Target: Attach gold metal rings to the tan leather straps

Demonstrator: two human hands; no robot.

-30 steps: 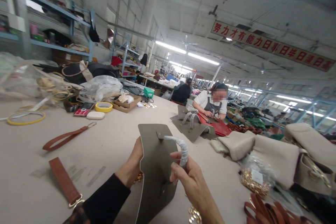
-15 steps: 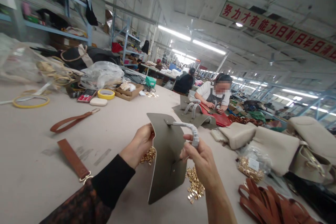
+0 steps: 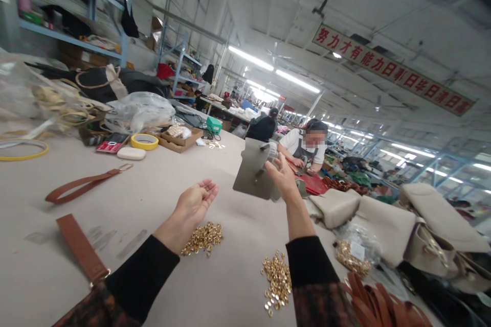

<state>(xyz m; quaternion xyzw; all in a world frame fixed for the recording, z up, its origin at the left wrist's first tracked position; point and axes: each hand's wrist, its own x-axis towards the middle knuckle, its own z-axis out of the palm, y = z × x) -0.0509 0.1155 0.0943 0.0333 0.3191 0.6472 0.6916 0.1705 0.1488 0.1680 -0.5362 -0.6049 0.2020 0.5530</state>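
Note:
My right hand [image 3: 283,176] reaches out past the middle of the table, its fingers at the wrapped handle [image 3: 271,151] of a grey-green panel [image 3: 249,176]. Part of the panel lies behind that hand. Empty and with fingers apart, my left hand [image 3: 196,204] hovers over the table, palm turned inward. Just below it lies a pile of small gold metal pieces [image 3: 203,238]. A second gold pile [image 3: 276,281] sits on the table left of my right sleeve.
Brown straps [image 3: 82,245] lie at the left. Yellow tape [image 3: 144,141], a cardboard box [image 3: 178,139] and plastic bags are at the back left. Cream bags [image 3: 387,214] and brown strips [image 3: 383,301] lie at the right. Across the table a person [image 3: 303,148] leans over red material.
My left hand has let go of the panel and opened. My right hand has carried the panel forward, away from me. The view has shifted slightly to the right.

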